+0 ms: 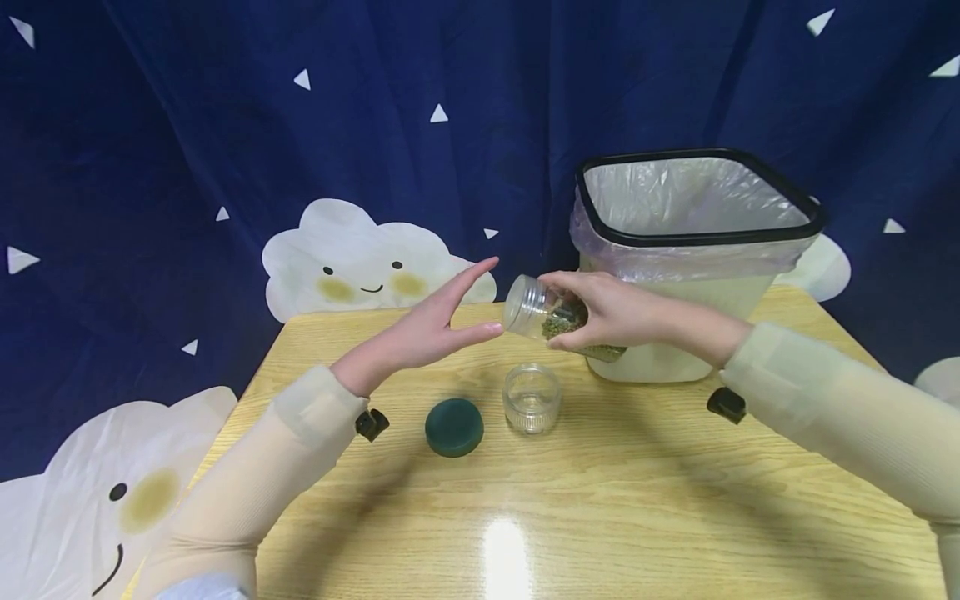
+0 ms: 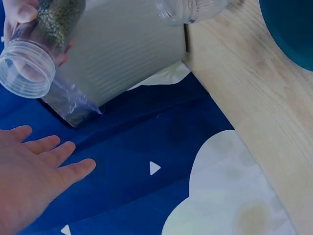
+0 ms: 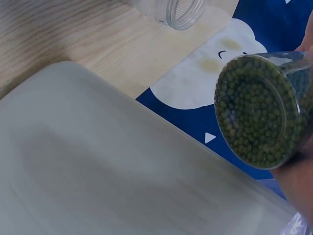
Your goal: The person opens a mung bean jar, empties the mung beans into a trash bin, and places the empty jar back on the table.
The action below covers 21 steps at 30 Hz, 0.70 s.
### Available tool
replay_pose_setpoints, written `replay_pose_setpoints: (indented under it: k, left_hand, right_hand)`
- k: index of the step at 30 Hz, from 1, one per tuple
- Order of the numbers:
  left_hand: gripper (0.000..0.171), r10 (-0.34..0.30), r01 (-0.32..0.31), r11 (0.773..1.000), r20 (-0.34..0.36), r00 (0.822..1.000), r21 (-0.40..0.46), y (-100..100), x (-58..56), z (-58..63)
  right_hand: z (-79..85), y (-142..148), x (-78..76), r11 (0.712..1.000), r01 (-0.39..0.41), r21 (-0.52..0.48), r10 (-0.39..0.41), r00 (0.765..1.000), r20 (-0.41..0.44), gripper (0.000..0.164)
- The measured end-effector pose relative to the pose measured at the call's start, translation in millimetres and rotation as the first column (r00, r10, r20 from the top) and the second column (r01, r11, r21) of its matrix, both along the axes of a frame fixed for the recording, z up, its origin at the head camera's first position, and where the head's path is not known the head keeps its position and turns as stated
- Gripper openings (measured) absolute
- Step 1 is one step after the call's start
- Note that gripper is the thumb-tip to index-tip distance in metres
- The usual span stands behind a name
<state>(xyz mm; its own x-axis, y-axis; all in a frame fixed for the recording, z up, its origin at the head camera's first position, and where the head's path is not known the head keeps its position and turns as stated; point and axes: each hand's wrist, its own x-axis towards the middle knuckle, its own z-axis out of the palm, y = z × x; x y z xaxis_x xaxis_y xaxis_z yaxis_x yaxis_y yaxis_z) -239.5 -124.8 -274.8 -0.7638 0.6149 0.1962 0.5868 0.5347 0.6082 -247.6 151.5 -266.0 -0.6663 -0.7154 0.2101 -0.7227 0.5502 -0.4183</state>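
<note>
My right hand point(image 1: 607, 308) grips a clear jar point(image 1: 561, 323) of small green beans point(image 3: 254, 110), tilted on its side with the uncovered mouth toward the left. In the left wrist view the jar's rim point(image 2: 27, 68) shows no lid. Close by that mouth, my left hand point(image 1: 427, 329) hovers with fingers and thumb spread, holding nothing and apart from the jar. Below them on the table stands a small clear ribbed jar point(image 1: 532, 400), open at the top, with no beans visible in it. Beside it lies a dark green round lid point(image 1: 453, 427).
A bin point(image 1: 667, 304) with a black rim and a plastic liner stands at the table's back right, just behind my right hand. The wooden table point(image 1: 600, 508) ends in front of a dark blue curtain point(image 1: 480, 100) with clouds and triangles.
</note>
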Motion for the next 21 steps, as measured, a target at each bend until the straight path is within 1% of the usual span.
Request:
replay_pose_setpoints:
  k: [5,9,11,15,21]
  left_hand:
    - [0.084,-0.019,0.014,0.997,-0.066,0.998,-0.073,5,1.1,2.7]
    - [0.086,-0.029,0.017,0.993,-0.100,0.995,-0.121,7,2.2,5.0]
    - [0.086,-0.038,0.024,0.991,-0.101,0.994,-0.128,8,2.8,5.9]
    - [0.084,-0.070,0.060,0.991,-0.081,0.994,-0.118,9,2.3,6.2]
    - [0.080,-0.115,0.106,0.988,-0.078,0.990,-0.109,11,-0.4,2.6]
  right_hand:
    - [-0.9,-2,0.2,1.000,-0.025,0.005,0.025,0.999,-0.025,0.070]
    - [0.0,-2,0.6,0.999,-0.040,0.009,0.040,0.998,-0.047,0.070]
    - [0.9,-3,0.8,0.999,-0.046,0.008,0.046,0.998,-0.050,0.069]
    - [2.2,-3,1.5,0.998,-0.054,0.011,0.054,0.998,-0.041,0.068]
    - [3.0,-4,4.0,0.998,-0.058,0.029,0.058,0.998,-0.017,0.071]
